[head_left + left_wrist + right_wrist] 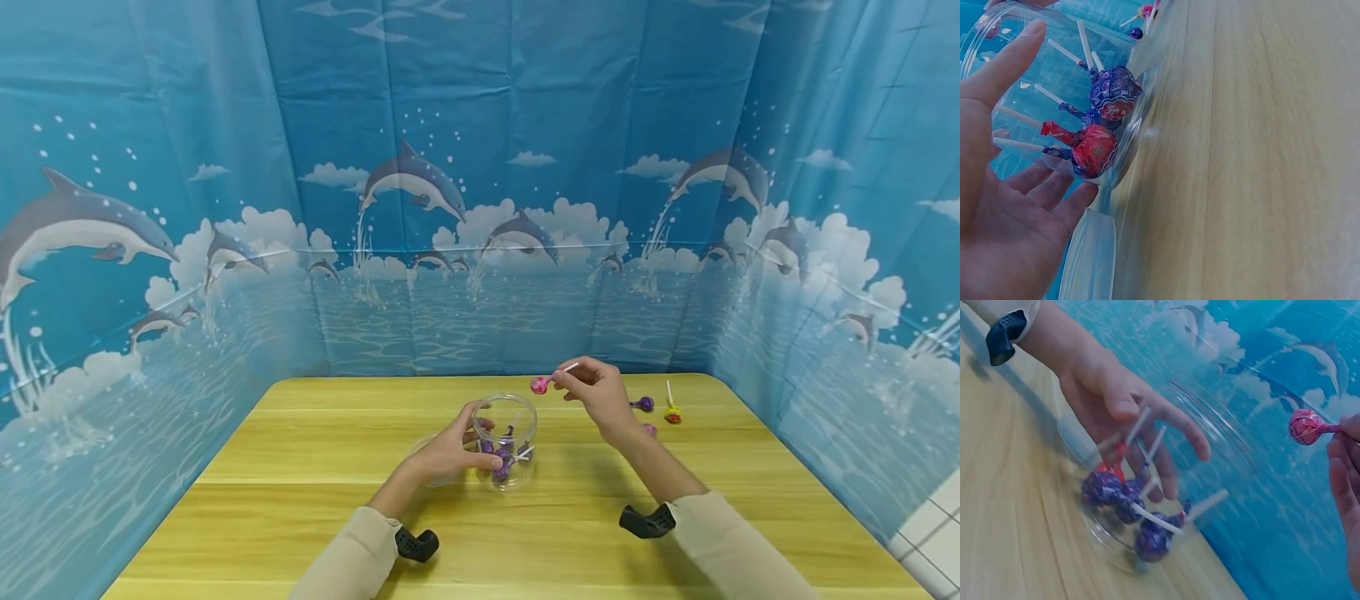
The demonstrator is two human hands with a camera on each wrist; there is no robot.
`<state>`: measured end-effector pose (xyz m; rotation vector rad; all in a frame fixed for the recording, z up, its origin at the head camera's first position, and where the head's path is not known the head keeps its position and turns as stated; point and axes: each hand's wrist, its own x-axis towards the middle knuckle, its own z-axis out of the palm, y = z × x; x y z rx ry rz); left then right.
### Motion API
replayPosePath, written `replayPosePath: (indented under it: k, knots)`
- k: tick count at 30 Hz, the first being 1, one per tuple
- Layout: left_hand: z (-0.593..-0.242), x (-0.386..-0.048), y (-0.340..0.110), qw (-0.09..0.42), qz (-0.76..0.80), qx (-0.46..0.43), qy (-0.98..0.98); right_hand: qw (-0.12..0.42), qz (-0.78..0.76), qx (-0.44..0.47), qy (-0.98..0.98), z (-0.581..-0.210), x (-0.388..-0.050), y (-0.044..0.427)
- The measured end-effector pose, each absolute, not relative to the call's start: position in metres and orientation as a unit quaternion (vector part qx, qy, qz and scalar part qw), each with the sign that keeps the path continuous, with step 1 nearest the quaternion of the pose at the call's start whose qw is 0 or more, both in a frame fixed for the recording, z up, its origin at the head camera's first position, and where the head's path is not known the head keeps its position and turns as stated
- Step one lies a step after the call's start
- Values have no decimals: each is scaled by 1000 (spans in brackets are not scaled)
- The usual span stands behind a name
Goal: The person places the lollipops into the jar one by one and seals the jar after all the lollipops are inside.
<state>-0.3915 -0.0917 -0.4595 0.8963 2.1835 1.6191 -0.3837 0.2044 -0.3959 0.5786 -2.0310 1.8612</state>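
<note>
My left hand grips a clear plastic jar from its left side, thumb in front and fingers round the far side. Inside the jar sit several purple-wrapped lollipops and a red-wrapped one, their white sticks pointing up at angles. My right hand pinches a pink lollipop near its stick, head towards the left. That lollipop hangs in the air, up and to the right of the jar's open mouth, apart from the rim.
Right of my right hand, a purple lollipop, a yellow and red lollipop and a pink lollipop, partly hidden by the wrist, lie on the wooden table. A clear round lid rests beside the jar, beneath my left hand. A dolphin-print curtain surrounds the table.
</note>
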Motion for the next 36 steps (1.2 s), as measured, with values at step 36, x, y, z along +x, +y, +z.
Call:
replayPosePath:
  k: [36]
  knots:
    - [-461,-394,-93,150,563,315,749,39,514,306,-801,-403,-382,175]
